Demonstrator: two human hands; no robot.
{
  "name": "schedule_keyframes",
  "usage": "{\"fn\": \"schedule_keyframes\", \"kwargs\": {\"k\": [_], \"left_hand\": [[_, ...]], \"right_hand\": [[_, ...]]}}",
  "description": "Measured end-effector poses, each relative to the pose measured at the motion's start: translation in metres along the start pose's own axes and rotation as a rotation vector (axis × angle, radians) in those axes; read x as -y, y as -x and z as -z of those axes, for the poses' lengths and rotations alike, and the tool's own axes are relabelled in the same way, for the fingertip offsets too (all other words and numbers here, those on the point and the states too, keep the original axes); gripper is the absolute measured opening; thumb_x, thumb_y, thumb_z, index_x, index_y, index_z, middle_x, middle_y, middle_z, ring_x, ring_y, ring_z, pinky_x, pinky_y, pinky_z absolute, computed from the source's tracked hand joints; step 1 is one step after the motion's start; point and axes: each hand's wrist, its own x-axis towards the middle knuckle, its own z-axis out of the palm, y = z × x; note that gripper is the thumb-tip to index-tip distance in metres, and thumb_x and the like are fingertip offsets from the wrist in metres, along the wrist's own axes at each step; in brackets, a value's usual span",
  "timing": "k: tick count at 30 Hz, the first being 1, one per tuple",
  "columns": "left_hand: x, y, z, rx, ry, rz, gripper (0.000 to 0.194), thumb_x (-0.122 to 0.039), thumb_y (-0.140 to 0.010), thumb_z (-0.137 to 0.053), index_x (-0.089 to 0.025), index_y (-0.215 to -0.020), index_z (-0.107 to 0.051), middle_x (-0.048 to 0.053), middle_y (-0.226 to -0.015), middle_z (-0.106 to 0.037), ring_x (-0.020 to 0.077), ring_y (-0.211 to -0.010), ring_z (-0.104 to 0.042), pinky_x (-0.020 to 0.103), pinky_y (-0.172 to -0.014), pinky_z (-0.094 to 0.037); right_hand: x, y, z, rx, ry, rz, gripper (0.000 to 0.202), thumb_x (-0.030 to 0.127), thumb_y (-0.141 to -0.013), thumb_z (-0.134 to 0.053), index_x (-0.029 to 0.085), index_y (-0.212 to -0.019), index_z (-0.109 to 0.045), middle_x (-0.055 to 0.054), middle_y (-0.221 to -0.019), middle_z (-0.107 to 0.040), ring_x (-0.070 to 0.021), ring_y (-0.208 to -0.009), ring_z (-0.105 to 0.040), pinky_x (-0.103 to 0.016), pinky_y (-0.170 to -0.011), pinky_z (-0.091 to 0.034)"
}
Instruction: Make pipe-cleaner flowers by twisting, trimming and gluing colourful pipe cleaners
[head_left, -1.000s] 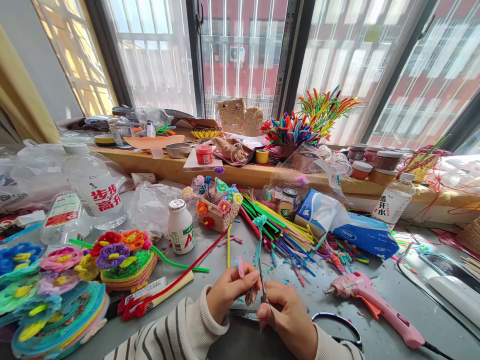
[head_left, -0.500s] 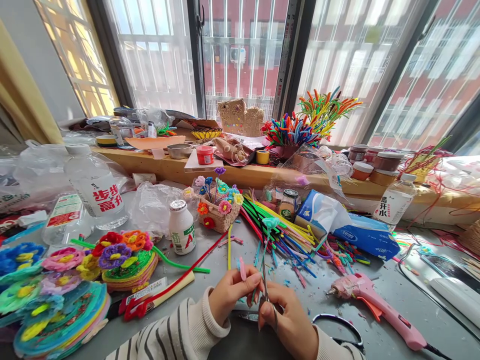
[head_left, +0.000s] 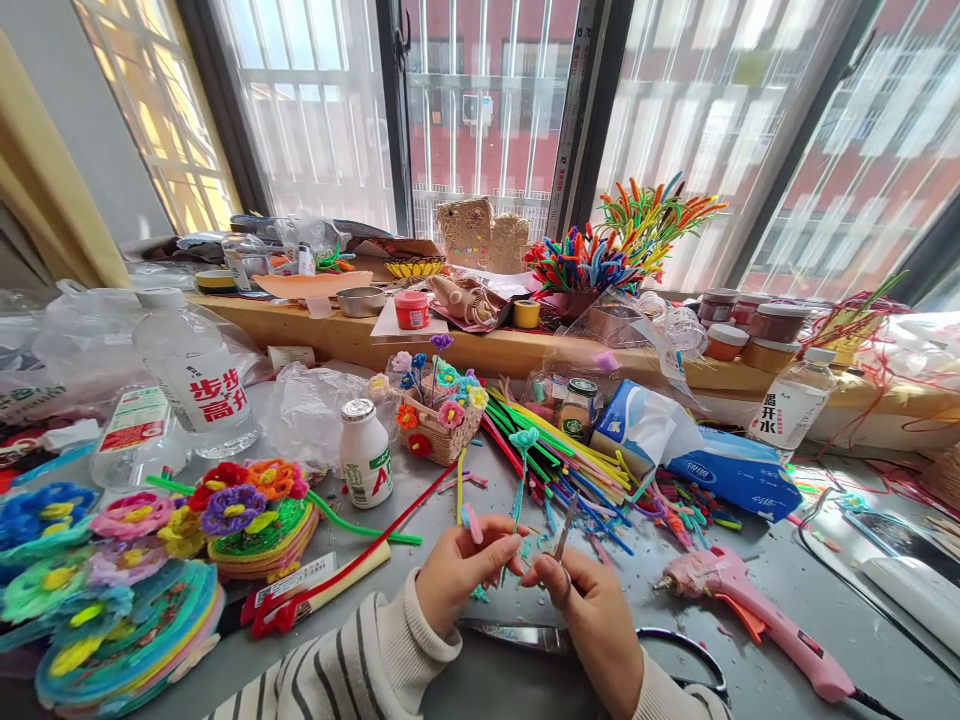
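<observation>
Pinching the turquoise flower [head_left: 523, 440] by its stem, my left hand [head_left: 474, 568] is holding it upright before the pipe cleaners [head_left: 559, 455]; my right hand [head_left: 596, 610] is gripping a slim metal tool [head_left: 566, 529] just beside it, larger scissors [head_left: 519, 635] lying below.

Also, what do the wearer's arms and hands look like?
Left sleeve: off-white, dark stripes, plain ribbed cuff. Right sleeve: off-white, mostly out of frame. Left hand and right hand: ungloved. Pink piece by the left; can't tell if worn.
</observation>
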Motion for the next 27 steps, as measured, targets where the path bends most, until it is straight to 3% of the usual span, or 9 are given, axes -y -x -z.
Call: {"fn": "schedule_keyframes", "kwargs": {"k": [4, 8, 13, 19, 27], "left_hand": [[-0.001, 0.001, -0.003, 0.020, -0.031, 0.037, 0.021, -0.031, -0.059, -0.058, -0.011, -0.067, -0.058, 0.001, -0.050, -0.056, 0.0041, -0.038, -0.036, 0.018, -0.038, -0.026], [0.000, 0.002, -0.008, 0.077, -0.055, 0.072, 0.020, -0.031, -0.057, -0.059, -0.011, -0.059, -0.056, 0.001, -0.049, -0.057, 0.0052, -0.040, -0.039, 0.018, -0.039, -0.028], [0.005, 0.004, -0.011, 0.105, -0.111, 0.099, 0.022, -0.032, -0.055, -0.061, -0.011, -0.056, -0.053, -0.001, -0.049, -0.055, 0.0033, -0.036, -0.035, 0.018, -0.037, -0.027], [-0.003, 0.005, -0.010, -0.054, -0.029, 0.013, 0.029, -0.036, -0.056, -0.058, -0.013, -0.072, -0.052, -0.003, -0.057, -0.049, 0.0033, -0.039, -0.037, 0.017, -0.035, -0.027], [-0.004, 0.003, -0.007, -0.072, -0.005, -0.001, 0.024, -0.034, -0.054, -0.060, -0.012, -0.054, -0.050, -0.007, -0.040, -0.042, 0.0018, -0.032, -0.033, 0.017, -0.032, -0.021]], "right_hand": [[0.000, -0.003, 0.005, -0.109, -0.074, -0.058, 0.028, 0.039, -0.070, -0.046, 0.016, -0.074, -0.063, -0.003, -0.070, -0.061, -0.0167, -0.068, -0.054, -0.024, -0.062, -0.041], [-0.003, -0.004, 0.007, -0.166, -0.129, -0.081, 0.025, 0.036, -0.068, -0.050, 0.016, -0.076, -0.062, -0.004, -0.075, -0.061, -0.0181, -0.071, -0.054, -0.027, -0.065, -0.042], [0.001, -0.003, 0.006, -0.128, -0.092, -0.050, 0.024, 0.036, -0.067, -0.051, 0.015, -0.064, -0.061, -0.002, -0.058, -0.056, -0.0135, -0.056, -0.050, -0.022, -0.052, -0.040], [0.006, -0.002, 0.003, -0.043, -0.040, -0.043, 0.027, 0.038, -0.067, -0.050, 0.014, -0.060, -0.059, 0.000, -0.055, -0.053, -0.0113, -0.053, -0.045, -0.020, -0.049, -0.037], [0.000, -0.001, -0.003, 0.108, -0.008, -0.065, 0.035, 0.045, -0.068, -0.046, 0.013, -0.056, -0.055, -0.001, -0.057, -0.052, -0.0114, -0.056, -0.046, -0.020, -0.050, -0.035]]}}
